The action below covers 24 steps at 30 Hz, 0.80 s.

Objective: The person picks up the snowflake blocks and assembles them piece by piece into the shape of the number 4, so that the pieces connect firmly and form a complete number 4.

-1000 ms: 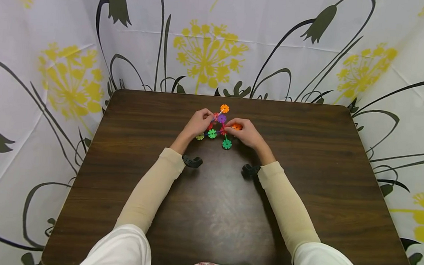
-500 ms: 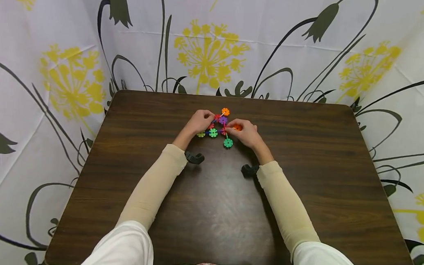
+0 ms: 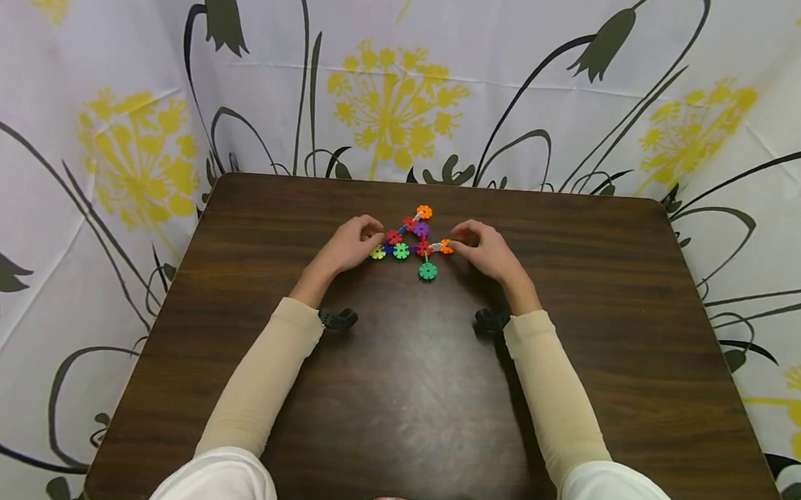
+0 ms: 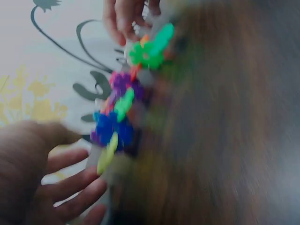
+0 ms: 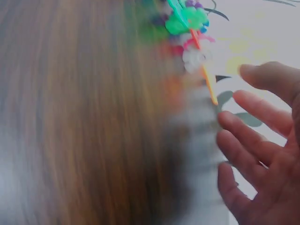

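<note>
A built shape of interlocking plastic discs (image 3: pixel 401 251), notched like snowflakes, lies near the back of the table. Its discs are red, purple, blue, green, white, yellow and orange, some flat and some slotted in on edge. At its left end, beside the yellow disc (image 4: pixel 108 154), my left hand (image 3: pixel 352 245) has its fingers spread apart in the left wrist view. My right hand (image 3: pixel 487 250) is by the orange disc (image 5: pixel 209 84) at the right end, fingers loosely parted with nothing between them. A teal disc (image 3: pixel 428 271) sticks out toward me, and another orange disc (image 3: pixel 425 212) points to the back.
The dark wooden table (image 3: pixel 390 404) stretches in front of and around the discs. Behind its back edge hangs a white curtain (image 3: pixel 509 95) with a flower print. A dark wrist camera (image 3: pixel 337 319) hangs below the left wrist, another (image 3: pixel 491 323) below the right.
Both hands have let go of the joined discs and drawn apart, the left one to the left and the right one to the right. The discs now lie fully exposed between them.
</note>
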{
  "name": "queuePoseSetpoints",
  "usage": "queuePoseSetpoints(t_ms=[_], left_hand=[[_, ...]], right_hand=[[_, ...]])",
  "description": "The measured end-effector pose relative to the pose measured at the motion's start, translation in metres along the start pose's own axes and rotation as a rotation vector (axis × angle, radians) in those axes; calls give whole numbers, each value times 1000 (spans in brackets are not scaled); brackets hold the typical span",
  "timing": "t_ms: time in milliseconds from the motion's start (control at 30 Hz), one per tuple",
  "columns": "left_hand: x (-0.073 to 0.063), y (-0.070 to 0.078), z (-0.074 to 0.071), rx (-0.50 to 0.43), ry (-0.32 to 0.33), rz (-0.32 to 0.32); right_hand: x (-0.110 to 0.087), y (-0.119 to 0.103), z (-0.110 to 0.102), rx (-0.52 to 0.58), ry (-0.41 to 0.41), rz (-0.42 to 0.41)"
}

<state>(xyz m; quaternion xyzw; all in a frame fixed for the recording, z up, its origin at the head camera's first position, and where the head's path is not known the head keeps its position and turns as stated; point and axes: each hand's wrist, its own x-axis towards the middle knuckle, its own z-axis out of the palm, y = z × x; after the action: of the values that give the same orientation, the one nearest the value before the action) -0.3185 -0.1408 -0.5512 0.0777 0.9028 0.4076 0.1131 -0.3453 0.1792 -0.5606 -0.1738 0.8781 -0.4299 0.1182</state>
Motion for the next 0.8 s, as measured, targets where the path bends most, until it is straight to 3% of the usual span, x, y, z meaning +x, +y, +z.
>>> queuePoseSetpoints(t_ms=[167,367,633,800], left_hand=[[-19,-20,-9,131,-101,39],[-21,-22,-10,207,-59,80],[-18,-21,-7,295,-17,54],[-16,-22,-6,303,2,55]], right_hand=[[-1,-1,0,-55,-103,-21],[0,0,5,-72,-86,-2],[4,-1,6,-82,-71,14],[7,2,7,-97,-55,35]])
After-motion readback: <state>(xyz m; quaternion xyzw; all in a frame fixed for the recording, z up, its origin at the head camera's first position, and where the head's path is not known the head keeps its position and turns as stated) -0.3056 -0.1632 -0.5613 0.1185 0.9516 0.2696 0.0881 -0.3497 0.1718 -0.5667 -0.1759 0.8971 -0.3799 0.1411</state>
